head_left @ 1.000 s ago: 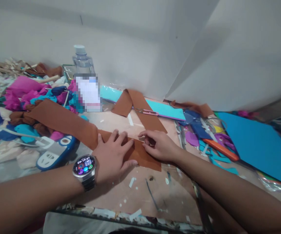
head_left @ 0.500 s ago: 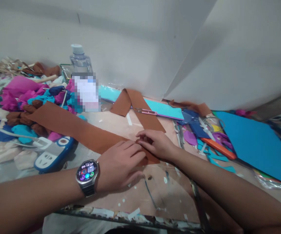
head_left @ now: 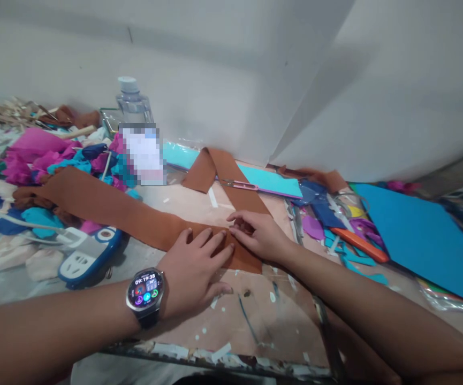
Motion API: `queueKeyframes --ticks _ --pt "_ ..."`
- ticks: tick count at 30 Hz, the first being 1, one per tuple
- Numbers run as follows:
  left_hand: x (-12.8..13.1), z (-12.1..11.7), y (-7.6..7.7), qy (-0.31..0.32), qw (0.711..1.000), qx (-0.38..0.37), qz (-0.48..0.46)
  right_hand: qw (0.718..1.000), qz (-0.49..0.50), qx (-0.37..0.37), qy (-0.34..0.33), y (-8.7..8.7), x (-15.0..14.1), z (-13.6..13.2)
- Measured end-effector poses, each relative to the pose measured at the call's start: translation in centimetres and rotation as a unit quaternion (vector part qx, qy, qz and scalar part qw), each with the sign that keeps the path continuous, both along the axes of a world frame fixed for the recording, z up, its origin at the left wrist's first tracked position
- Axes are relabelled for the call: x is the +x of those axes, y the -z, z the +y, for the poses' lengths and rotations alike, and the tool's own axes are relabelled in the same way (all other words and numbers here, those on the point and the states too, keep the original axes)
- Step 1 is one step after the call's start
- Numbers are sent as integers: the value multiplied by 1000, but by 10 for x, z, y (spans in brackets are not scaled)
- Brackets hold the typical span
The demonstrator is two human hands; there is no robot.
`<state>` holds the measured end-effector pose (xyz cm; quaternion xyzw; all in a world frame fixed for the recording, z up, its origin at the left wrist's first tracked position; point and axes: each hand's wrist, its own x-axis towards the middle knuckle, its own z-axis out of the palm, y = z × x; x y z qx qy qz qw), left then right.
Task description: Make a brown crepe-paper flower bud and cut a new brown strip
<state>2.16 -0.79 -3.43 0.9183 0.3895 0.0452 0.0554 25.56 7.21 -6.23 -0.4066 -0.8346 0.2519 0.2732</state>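
A long brown crepe paper strip runs from the crumpled pile at left to under both hands. My left hand, a smartwatch on its wrist, lies on the strip with its fingers spread. Close beside its fingertips, my right hand has thumb and fingers bent together in a pinch at the strip's upper edge; the fingertips partly hide what they grip. Another brown length folds over beyond the right hand, and pink-handled thread snips lie across it.
Crumpled coloured paper, a power strip with a white cable, a bottle and a blurred phone stand left. To the right are an orange cutter and a large blue sheet. A white wall rises behind.
My left hand's fingers have spread and shifted slightly left, away from the right fingertips. The right hand stays nearly in place. The brown strip's left end has shifted slightly.
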Motion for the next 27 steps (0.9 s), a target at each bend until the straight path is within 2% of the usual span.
queueKeyframes --ticks 8,12,16,21,27 --pt "1 -2 -7 -53 998 3 42 999 -29 10 22 -5 4 -5" --pt "0 0 -8 -62 997 9 37 999 -48 14 4 -6 5 -5" --pt "2 0 -7 -27 999 17 -2 999 -30 -3 -23 -4 2 -4" --pt "4 -4 1 40 998 -1 -46 999 -2 -27 -24 -2 -1 -4" --pt "4 -2 1 47 999 -12 -20 1000 -13 -2 7 -4 1 -5"
